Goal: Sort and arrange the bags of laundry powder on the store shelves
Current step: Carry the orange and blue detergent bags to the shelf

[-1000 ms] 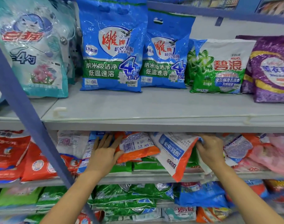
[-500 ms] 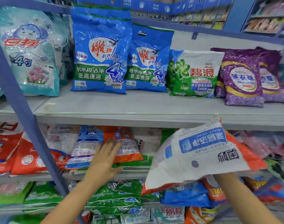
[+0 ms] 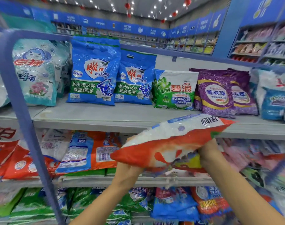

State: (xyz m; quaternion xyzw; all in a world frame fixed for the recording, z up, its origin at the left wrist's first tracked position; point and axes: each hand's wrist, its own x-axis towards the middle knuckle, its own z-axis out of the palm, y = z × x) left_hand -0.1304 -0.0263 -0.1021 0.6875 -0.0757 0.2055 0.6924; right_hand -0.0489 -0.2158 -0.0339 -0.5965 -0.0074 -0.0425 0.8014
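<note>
A: Hand status?
B: Both on one orange and white bag [image 3: 171,143]. It's in the air in front of the shelving, lying roughly flat with its right end tilted up.
A: Right hand?
B: Right hand [image 3: 209,152] is clamped on the bag's lower edge near the right end, knuckles toward the camera. Firm grasp.
A: Left?
B: Left hand [image 3: 128,173] is under the bag's left end, touching it from below. Its fingers are behind the plastic, so I can't tell whether they curl round it or just prop it.
A: Above the hands?
B: Upper shelf [image 3: 106,117], bags standing upright in a row. Blue bags [image 3: 93,73] are up and left of the left hand, a green and white bag [image 3: 174,90] is above the held one, and purple bags [image 3: 216,93] are above the right hand. The held bag's raised corner overlaps that shelf's front lip; contact unclear.
A: Behind?
B: Middle shelf [image 3: 89,181]. Orange and blue bags [image 3: 89,151] lie on it, left of the left hand. Right of the right hand it's too blurred to read.
A: Below?
B: Green bags [image 3: 33,203] are stacked down-left of the left forearm. Blue post [image 3: 21,111] stands well left of the left hand.
</note>
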